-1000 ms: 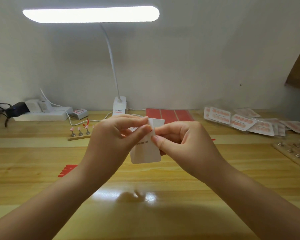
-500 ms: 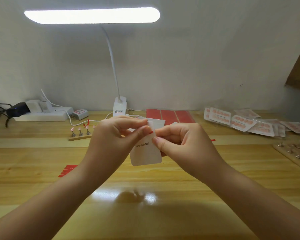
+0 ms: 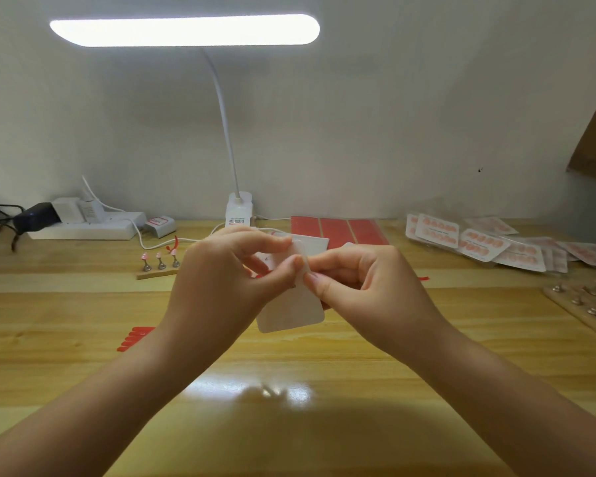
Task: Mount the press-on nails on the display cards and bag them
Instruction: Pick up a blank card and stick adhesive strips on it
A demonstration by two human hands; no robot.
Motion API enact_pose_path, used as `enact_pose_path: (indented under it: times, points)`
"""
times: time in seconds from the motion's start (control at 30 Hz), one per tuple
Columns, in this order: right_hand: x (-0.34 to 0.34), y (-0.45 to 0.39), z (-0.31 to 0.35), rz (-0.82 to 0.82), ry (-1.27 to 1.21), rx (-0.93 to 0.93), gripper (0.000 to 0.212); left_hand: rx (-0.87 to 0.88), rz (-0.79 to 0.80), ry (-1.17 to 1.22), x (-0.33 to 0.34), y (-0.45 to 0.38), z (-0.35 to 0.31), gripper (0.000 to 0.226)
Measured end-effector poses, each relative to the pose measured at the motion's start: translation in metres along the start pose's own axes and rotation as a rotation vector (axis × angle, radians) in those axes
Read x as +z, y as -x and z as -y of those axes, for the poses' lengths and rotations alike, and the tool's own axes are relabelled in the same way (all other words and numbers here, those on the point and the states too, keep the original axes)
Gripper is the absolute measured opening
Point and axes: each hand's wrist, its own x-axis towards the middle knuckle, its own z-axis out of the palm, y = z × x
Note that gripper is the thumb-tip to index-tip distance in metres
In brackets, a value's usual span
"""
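Observation:
I hold a white display card [image 3: 291, 313] up over the middle of the wooden table [image 3: 83, 311]. My left hand [image 3: 227, 280] pinches its upper left part between thumb and fingers. My right hand [image 3: 365, 284] pinches the card's right edge near the top, fingers curled. The card's top and its print are mostly hidden by my fingers. More white cards [image 3: 312, 245] lie just behind my hands. Three pink nails on small stands [image 3: 159, 261] sit on a wooden strip at the left. Finished bagged nail cards [image 3: 475, 244] lie piled at the back right.
Red adhesive sheets [image 3: 338, 230] lie at the back centre beside the desk lamp base [image 3: 239, 211]. A power strip with plugs [image 3: 83, 225] sits back left. Red strips [image 3: 135, 339] lie left of my left forearm. A wooden board with metal nail stands [image 3: 585, 304] is at the right edge.
The card has tilted slightly and my left thumb now covers its printed line. Both hands stay in nearly the same place.

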Motion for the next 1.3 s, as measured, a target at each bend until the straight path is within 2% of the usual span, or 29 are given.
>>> enact_pose_path:
  times: [0.2, 0.3, 0.5, 0.93, 1.3]
  points:
    - [-0.0005, -0.0021, -0.0034, 0.029, -0.124, 0.039, 0.013, 0.124, -0.044, -0.204, 0.0007, 0.0044, -0.0045, 0.035]
    - [-0.001, -0.0032, -0.0039, 0.028, -0.188, 0.074, 0.015, 0.127, -0.039, -0.233, 0.0019, 0.0046, -0.0047, 0.029]
    - [-0.0008, -0.003, -0.003, 0.015, -0.238, 0.123, 0.015, 0.054, -0.018, -0.104, -0.0014, -0.0012, 0.0014, 0.016]
    - [-0.0004, -0.0012, -0.0017, 0.006, -0.083, 0.019, 0.014, 0.08, 0.025, -0.105, -0.0031, -0.0012, 0.0014, 0.028]
    - [-0.0012, -0.0017, -0.0042, 0.002, -0.045, 0.039, 0.015, 0.062, 0.045, -0.106, -0.0044, -0.0027, -0.0011, 0.033]
